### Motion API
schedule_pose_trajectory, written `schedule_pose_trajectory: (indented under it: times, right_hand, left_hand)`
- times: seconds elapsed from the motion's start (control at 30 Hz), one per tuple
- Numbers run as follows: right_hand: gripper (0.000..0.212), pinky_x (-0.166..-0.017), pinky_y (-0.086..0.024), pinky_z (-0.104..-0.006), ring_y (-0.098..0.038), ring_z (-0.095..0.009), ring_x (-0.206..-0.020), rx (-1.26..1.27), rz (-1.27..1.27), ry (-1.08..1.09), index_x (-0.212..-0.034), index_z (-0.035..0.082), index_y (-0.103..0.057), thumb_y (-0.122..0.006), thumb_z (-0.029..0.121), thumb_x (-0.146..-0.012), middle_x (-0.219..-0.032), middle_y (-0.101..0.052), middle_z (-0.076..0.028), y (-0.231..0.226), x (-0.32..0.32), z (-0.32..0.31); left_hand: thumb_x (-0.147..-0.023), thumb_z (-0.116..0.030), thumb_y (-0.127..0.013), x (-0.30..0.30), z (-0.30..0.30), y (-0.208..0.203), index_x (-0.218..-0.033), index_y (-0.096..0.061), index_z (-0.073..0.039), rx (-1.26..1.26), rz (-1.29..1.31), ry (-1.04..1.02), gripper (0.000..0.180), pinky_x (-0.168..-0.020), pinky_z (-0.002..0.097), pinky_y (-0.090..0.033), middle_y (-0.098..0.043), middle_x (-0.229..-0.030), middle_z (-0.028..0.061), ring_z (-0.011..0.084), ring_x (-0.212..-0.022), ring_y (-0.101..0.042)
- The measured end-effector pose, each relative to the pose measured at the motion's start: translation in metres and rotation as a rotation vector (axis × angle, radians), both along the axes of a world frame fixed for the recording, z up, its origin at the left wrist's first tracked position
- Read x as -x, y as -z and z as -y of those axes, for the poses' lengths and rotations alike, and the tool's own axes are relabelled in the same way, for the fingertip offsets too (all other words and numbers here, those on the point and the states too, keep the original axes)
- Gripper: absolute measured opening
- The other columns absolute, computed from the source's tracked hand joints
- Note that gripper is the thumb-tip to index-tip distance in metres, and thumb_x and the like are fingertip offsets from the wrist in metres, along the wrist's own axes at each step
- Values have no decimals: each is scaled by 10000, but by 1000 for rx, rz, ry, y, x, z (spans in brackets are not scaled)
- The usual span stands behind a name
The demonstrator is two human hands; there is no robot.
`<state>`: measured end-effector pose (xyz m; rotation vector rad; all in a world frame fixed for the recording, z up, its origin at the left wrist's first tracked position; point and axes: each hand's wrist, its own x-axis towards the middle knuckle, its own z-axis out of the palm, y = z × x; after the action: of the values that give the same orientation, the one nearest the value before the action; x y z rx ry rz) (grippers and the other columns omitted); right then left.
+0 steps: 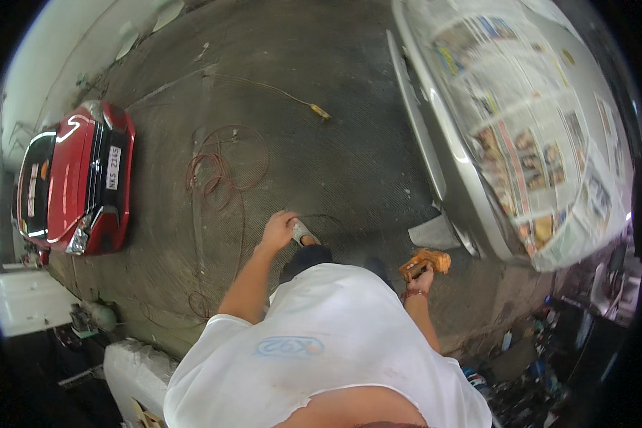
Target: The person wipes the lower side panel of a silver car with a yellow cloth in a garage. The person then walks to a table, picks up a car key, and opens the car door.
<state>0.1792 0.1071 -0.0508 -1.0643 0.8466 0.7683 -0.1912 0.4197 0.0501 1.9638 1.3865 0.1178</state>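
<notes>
Fingers of the R hand (421,280) are wrapped round a crumpled orange-brown wad (435,261), material hard to be sure of (cloth-like), lower frame, R of ctr. A reddish band (411,293) sits on that wrist. Fingers of the L hand (281,230) are bent, just L of ctr; can't tell if they pinch anything.

White shirt (335,335) w/ a faint blue print fills bottom ctr. Grey shoe (302,232) shows just beside the L hand, dark trousers (307,260) below it. Pale flat piece (434,234) lies on the floor (349,164) above the wad, near the lower edge of a silver car body (456,171) that takes up the upper R; newspaper sheets (528,135) cover much of it. Misc. clutter (528,371) at lower R, too dark to sort.

Thin red hose (214,175) in loose coils, L of ctr. Lower L: a whitish covered block (139,371), then a greenish tank (101,316) farther out.

Yellow piece (320,111) on a thin cord, upper ctr, well apart from both hands. Red car (71,178) at far L, front end facing ctr. Pale wall (57,57) behind, upper L.
</notes>
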Motion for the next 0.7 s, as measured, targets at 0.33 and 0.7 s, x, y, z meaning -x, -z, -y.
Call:
schedule_pose_trajectory:
  times: [0.33, 0.7]
  right_hand:
    - [229, -742, -539, -416, -630, -239, -851, -56, 159, -450, -1142, 29, -593, -522, 130, -949, -934, -632, -91, -63, 43, -246]
    - [399, -779, -581, -467, -646, -301, -896, -70, 183, -279, -1338, -39, -496, -448, 188, -1013, -1075, -640, -202, -85, 81, -442]
  left_hand:
    - [-1068, -156, -601, 42, -223, -111, -1235, -756, -102, -311, 357, 91, 234, -1011, 464, -493, -655, -1117, 141, 347, -1155, -597]
    - [-1042, -125, -635, -25, -504, -237, -1150, -753, -67, -687, 693, 310, 170, -929, 436, -505, -615, -1026, 123, 330, -1038, -595]
